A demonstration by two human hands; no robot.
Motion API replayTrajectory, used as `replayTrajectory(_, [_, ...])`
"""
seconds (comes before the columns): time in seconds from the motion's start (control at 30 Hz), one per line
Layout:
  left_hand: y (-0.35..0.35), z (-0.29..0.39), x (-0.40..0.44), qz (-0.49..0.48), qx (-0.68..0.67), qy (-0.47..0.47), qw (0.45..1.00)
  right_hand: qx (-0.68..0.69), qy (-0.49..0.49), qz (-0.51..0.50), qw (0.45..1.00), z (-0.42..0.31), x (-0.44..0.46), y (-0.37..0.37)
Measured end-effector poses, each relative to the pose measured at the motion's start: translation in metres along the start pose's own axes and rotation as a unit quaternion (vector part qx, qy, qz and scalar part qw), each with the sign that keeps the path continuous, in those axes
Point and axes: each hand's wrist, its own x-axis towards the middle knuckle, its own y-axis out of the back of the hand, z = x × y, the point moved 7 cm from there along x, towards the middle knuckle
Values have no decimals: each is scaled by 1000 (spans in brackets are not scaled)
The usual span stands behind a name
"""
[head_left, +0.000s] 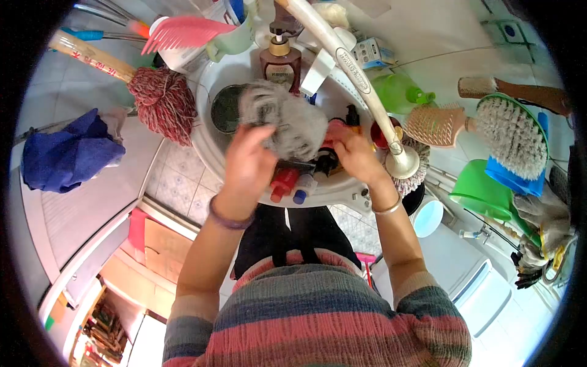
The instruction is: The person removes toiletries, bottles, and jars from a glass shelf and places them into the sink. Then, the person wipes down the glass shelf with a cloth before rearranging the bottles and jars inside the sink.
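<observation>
Over the white sink (214,147), a blurred grey cloth-like bundle (290,119) shows between my hands. My left hand (252,156) is at its lower left edge, smeared by motion, with some fingers raised. My right hand (354,153) is at the right side of the basin, fingers curled on something pink (335,133), mostly hidden. Below the bundle lie a red bottle (285,183) and a blue-capped tube (304,188). A brown pump bottle (280,64) stands behind it, and a dark round container (226,109) is to its left.
A white pole (342,52) slants over the sink's right side. A red mop (162,104) and blue cloth (73,151) hang at left. A pink comb (185,32) is at upper left. At right are a green bottle (400,93), brushes (512,136) and a green scoop (483,189).
</observation>
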Motion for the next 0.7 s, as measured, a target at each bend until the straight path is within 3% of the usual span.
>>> replayTrajectory(0.03, [-4,-17,7,9,3,27,1000,-8,-70,-16,997,6,8,4])
replayTrajectory(0.07, [1,-31,19,8,91,-5,996,-17,-139,-32,990,12,12,7])
replayTrajectory(0.1, [7,-45,29,14,178,-36,983,93,-137,29,986,8,16,14])
replayTrajectory(0.13, [-4,-62,30,74,30,71,994,159,-98,65,980,6,22,14])
replayTrajectory(0.2, [5,-75,49,75,56,84,992,289,-17,134,948,17,36,8])
replayTrajectory(0.23, [11,-82,61,76,69,88,991,236,27,145,961,22,44,5])
replayTrajectory(0.33, [20,-88,81,53,116,86,988,140,-38,79,986,38,63,-2])
replayTrajectory(0.37, [11,-80,73,68,176,85,978,189,-114,79,972,36,64,-2])
replayTrajectory(0.4, [12,-83,71,48,210,76,974,183,-125,105,969,64,77,-12])
replayTrajectory(0.47, [11,-87,63,8,276,59,959,46,-116,221,967,58,77,0])
replayTrajectory(0.5, [2,-85,51,-34,367,22,929,92,-104,278,951,83,85,-6])
replayTrajectory(0.53, [21,-99,57,-84,508,-27,857,95,-102,290,947,83,86,-7])
replayTrajectory(0.6, [-4,-100,26,-193,731,-145,638,100,-99,319,937,78,85,-6])
replayTrajectory(0.63, [-28,-88,9,-174,735,-7,656,170,-68,334,925,87,90,-14])
replayTrajectory(0.7, [-24,-87,5,-174,723,-68,665,261,-79,298,915,91,95,-23])
